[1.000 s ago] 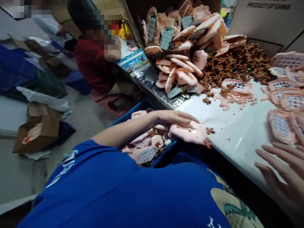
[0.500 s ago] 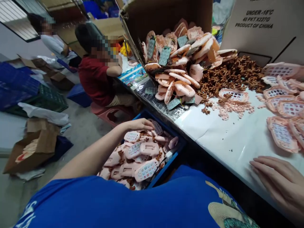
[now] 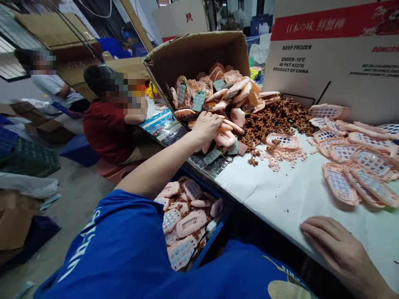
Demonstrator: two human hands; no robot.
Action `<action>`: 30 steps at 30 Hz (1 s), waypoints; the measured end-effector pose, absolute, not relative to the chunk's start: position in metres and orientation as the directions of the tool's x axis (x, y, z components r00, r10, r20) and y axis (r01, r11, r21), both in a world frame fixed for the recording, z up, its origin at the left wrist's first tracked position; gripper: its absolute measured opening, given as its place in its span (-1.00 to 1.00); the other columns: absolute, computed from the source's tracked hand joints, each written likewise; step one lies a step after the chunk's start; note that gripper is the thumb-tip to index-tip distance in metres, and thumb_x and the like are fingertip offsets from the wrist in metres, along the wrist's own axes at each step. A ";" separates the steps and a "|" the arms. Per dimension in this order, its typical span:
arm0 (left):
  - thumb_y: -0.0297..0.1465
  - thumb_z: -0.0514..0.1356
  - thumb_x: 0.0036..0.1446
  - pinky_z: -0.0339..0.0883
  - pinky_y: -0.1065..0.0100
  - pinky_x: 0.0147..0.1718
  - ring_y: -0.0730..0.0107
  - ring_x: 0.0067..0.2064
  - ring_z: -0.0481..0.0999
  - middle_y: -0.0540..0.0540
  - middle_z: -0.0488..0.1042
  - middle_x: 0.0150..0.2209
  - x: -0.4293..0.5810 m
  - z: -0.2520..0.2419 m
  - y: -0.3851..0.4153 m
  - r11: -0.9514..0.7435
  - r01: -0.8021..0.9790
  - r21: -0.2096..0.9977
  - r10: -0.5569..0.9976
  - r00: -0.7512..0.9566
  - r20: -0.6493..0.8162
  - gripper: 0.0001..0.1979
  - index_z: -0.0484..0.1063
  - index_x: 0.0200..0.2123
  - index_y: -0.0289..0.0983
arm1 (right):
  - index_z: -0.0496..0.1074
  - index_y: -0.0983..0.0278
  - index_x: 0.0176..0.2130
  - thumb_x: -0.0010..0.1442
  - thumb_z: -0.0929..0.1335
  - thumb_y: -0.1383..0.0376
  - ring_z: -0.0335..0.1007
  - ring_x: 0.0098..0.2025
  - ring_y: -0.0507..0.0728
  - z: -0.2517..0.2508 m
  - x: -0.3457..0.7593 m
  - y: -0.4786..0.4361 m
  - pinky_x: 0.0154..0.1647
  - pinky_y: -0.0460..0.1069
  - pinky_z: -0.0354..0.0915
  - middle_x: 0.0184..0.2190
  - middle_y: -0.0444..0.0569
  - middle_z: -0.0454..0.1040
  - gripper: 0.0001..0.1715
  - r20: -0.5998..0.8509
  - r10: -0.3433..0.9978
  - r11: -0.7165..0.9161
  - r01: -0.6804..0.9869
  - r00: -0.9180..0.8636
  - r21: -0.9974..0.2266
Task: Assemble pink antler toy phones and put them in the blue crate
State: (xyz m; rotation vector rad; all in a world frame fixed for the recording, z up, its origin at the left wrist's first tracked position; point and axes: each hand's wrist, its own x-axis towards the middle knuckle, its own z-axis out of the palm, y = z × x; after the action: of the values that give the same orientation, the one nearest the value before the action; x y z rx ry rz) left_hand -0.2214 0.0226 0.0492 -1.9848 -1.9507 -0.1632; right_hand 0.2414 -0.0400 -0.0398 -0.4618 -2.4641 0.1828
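My left hand (image 3: 206, 128) is on the heap of pink plastic shells (image 3: 238, 93) that spills from a tipped cardboard box (image 3: 193, 50). Its fingers curl down round a pink shell at the heap's near side. Flat on the white tabletop (image 3: 274, 199), near its front edge, rests my right hand (image 3: 336, 245), fingers stretched out, holding nothing. Brown branching pieces (image 3: 277, 118) lie beside the heap, with small pink bits (image 3: 276, 162) in front. Pink shells with keypad holes (image 3: 341, 182) lie at the right.
Below the table edge, a blue crate (image 3: 218, 238) holds pink phone-like toys (image 3: 191, 223) and brown pieces. A person in a red shirt (image 3: 104, 128) sits at the left, another person in white (image 3: 59, 85) behind. A printed carton (image 3: 336, 62) stands at the back right.
My left hand has moved from above the crate up to the heap of shells, and its fingers have closed there. My right hand still lies on the table. The view has shifted.
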 end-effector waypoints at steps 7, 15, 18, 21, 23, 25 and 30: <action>-0.44 0.06 0.22 0.23 0.10 -0.14 -0.01 -0.09 0.45 -0.30 0.51 -0.18 -0.224 0.051 0.022 0.105 0.984 -0.145 0.900 -0.032 0.435 -0.79 0.47 -0.17 -0.31 | 0.47 0.20 -0.12 0.30 0.29 0.34 0.53 -0.21 0.17 -0.044 0.241 -0.044 -0.28 0.05 0.56 -0.24 0.02 0.55 -0.81 0.508 0.436 0.891 0.279 -0.743 -0.357; -0.23 0.13 0.28 0.26 0.15 -0.16 0.13 -0.19 0.49 -0.14 0.46 -0.29 -0.225 0.085 0.023 0.090 0.964 0.252 0.561 -0.258 0.787 -0.83 0.37 -0.22 -0.20 | 0.44 0.19 -0.08 0.29 0.30 0.40 0.50 -0.18 0.17 -0.047 0.242 -0.046 -0.23 0.07 0.54 -0.23 0.03 0.54 -0.78 0.501 0.460 0.877 0.287 -0.733 -0.385; -0.13 0.20 0.23 0.26 0.21 -0.24 0.23 -0.27 0.47 -0.05 0.39 -0.37 -0.210 0.100 0.019 -0.096 0.936 0.339 0.479 -0.255 0.840 -0.76 0.36 -0.27 -0.17 | 0.44 0.13 -0.05 0.27 0.31 0.40 0.51 -0.15 0.17 -0.046 0.245 -0.047 -0.21 0.07 0.54 -0.18 0.03 0.53 -0.72 0.500 0.516 0.842 0.305 -0.695 -0.445; -0.03 0.25 0.17 0.30 0.25 -0.28 0.30 -0.31 0.44 0.00 0.32 -0.42 -0.177 0.110 0.011 -0.327 0.871 0.368 0.447 -0.200 0.872 -0.65 0.34 -0.32 -0.19 | 0.46 0.04 -0.04 0.26 0.34 0.36 0.53 -0.13 0.16 -0.041 0.246 -0.046 -0.14 0.06 0.53 -0.15 -0.01 0.53 -0.70 0.477 0.637 0.749 0.342 -0.605 -0.567; -0.01 0.26 0.16 0.35 0.27 -0.26 0.33 -0.30 0.44 0.01 0.32 -0.42 -0.147 0.113 0.003 -0.435 0.800 0.413 0.508 -0.160 0.846 -0.62 0.34 -0.33 -0.21 | 0.49 0.01 -0.07 0.26 0.35 0.29 0.53 -0.12 0.14 -0.035 0.242 -0.044 -0.09 0.05 0.51 -0.13 -0.05 0.54 -0.75 0.407 0.755 0.617 0.349 -0.513 -0.705; -0.01 0.27 0.15 0.38 0.29 -0.26 0.37 -0.31 0.43 0.01 0.34 -0.40 -0.114 0.114 -0.006 -0.531 0.691 0.490 0.595 -0.107 0.796 -0.62 0.35 -0.33 -0.22 | 0.51 0.03 -0.09 0.25 0.38 0.19 0.52 -0.09 0.15 -0.026 0.236 -0.042 -0.05 0.06 0.50 -0.11 -0.05 0.55 -0.80 0.271 0.865 0.415 0.298 -0.423 -0.860; -0.13 0.33 0.12 0.37 0.39 -0.30 0.45 -0.34 0.40 0.03 0.36 -0.39 -0.035 0.099 -0.026 -0.568 0.372 0.734 0.793 0.008 0.609 -0.68 0.36 -0.36 -0.24 | 0.39 0.08 0.09 0.18 0.44 0.09 0.44 0.13 0.20 -0.012 0.213 -0.049 0.07 0.11 0.43 0.07 0.02 0.49 -0.50 -0.157 0.830 -0.254 -0.112 -0.535 -0.961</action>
State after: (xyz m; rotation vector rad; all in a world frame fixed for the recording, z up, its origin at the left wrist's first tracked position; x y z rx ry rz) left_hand -0.0354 -0.0258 0.0995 -2.4529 -1.5237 -2.0116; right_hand 0.2127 -0.0492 -0.0121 -0.9144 -1.3402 1.8556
